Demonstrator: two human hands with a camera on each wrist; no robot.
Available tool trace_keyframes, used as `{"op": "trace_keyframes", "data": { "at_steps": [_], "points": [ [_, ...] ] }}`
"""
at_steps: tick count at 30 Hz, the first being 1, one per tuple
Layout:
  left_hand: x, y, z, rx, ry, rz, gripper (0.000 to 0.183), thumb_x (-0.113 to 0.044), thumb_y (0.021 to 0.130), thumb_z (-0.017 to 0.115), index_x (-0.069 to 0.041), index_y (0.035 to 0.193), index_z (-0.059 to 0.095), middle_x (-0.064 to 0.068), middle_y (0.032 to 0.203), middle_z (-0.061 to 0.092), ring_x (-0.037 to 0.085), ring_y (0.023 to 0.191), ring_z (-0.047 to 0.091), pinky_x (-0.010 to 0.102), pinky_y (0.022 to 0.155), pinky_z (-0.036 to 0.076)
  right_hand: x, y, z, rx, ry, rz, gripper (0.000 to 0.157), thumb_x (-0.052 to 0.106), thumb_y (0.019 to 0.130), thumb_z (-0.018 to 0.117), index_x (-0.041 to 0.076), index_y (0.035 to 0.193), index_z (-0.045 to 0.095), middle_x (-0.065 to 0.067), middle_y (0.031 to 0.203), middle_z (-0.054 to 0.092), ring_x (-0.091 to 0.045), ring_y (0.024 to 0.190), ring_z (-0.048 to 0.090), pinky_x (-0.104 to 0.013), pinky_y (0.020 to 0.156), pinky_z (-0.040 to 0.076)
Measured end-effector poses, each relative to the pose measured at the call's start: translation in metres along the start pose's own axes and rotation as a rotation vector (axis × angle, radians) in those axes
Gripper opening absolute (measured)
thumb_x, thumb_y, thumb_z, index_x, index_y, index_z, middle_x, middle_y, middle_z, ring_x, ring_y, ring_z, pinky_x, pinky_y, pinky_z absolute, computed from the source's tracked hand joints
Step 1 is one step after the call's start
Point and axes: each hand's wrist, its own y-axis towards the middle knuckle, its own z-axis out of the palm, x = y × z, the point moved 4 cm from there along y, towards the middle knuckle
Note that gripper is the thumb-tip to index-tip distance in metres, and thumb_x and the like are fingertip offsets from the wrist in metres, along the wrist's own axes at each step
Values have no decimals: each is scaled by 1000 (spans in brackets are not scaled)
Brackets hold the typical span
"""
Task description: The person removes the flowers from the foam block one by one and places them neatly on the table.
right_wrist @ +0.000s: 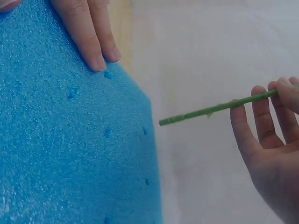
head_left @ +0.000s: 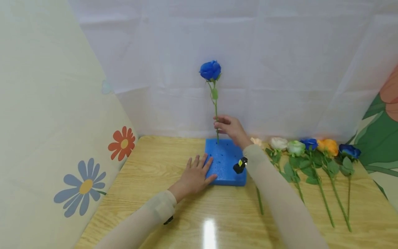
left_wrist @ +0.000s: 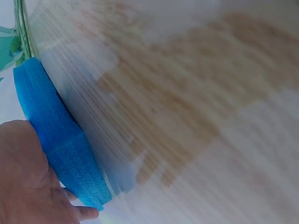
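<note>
My right hand (head_left: pixel 229 128) pinches the green stem of a blue rose (head_left: pixel 210 70), holding it upright with the bloom at the top. In the right wrist view the cut end of the stem (right_wrist: pixel 196 113) points at the far edge of a blue foam block (right_wrist: pixel 93 140) and stands a little apart from it. Several small holes dot the foam's top. My left hand (head_left: pixel 195 175) lies with spread, straight fingers along the left side of the block. In the left wrist view its palm (left_wrist: pixel 23 172) is against the blue foam (left_wrist: pixel 60 135).
Right of the block, several roses lie in a row on the wooden table (head_left: pixel 155 155): a white one (head_left: pixel 278 143), a pale green one (head_left: pixel 296 148), an orange one (head_left: pixel 328 147) and blue ones (head_left: pixel 349 151). A white cloth (head_left: pixel 174 69) hangs behind the table.
</note>
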Motion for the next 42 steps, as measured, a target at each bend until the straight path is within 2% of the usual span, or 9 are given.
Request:
{"op": "trace_keyframes", "data": {
  "at_steps": [6, 10, 16, 23, 26, 30, 36, 42],
  "points": [
    [0, 1, -2, 8, -1, 1, 80, -68, 103, 24, -16, 164, 16, 12, 170, 10, 45, 153, 17, 64, 120, 14, 8, -6, -2, 22, -38, -24, 40, 9, 99, 66, 0, 138, 60, -25, 132, 62, -29, 112, 66, -41, 92, 57],
    [-1, 1, -3, 10, -7, 8, 80, -67, 103, 24, -16, 164, 17, 13, 170, 10, 45, 152, 17, 64, 120, 15, 10, -12, -5, 49, -69, -71, 43, 9, 99, 66, -1, 140, 58, -28, 129, 62, -27, 107, 67, -43, 92, 57],
    [-2, 3, -6, 17, -4, 19, 79, -66, 104, 25, -15, 164, 16, 14, 170, 9, 46, 152, 17, 64, 120, 14, 16, -21, -11, 37, -69, -99, 45, 11, 99, 67, -1, 140, 56, -25, 121, 65, -20, 98, 68, -42, 88, 59],
    [1, 5, -6, 15, 8, 6, 79, -67, 104, 23, -16, 164, 15, 13, 170, 7, 46, 152, 15, 64, 120, 13, 26, -36, -18, 23, -117, -118, 43, 13, 99, 67, 2, 139, 57, -27, 123, 64, -24, 101, 69, -42, 87, 59],
    [2, 4, -5, 25, 12, 6, 80, -67, 103, 22, -16, 164, 13, 12, 170, 6, 45, 153, 14, 64, 120, 12, 28, -45, -24, 11, -156, -112, 44, 16, 99, 68, 5, 140, 58, -23, 123, 65, -23, 102, 69, -40, 86, 59],
    [2, 4, -6, 14, 9, 14, 79, -67, 104, 23, -16, 164, 14, 13, 170, 7, 46, 153, 15, 64, 120, 13, 33, -58, -35, -2, -174, -114, 45, 16, 98, 68, 3, 140, 56, -22, 121, 66, -22, 100, 69, -39, 84, 60],
    [1, 5, -6, 14, -2, 14, 79, -66, 104, 23, -16, 164, 13, 13, 170, 7, 45, 153, 15, 64, 120, 13, 36, -75, -52, -3, -196, -115, 46, 14, 99, 66, 2, 141, 54, -16, 117, 68, -21, 98, 69, -46, 87, 59],
    [1, 2, -6, 15, -15, 10, 79, -66, 104, 25, -16, 164, 14, 13, 170, 7, 46, 153, 15, 64, 120, 13, 32, -92, -68, -22, -236, -85, 47, 21, 99, 67, 6, 141, 54, -17, 120, 66, -25, 103, 69, -50, 90, 57]
  ]
}}
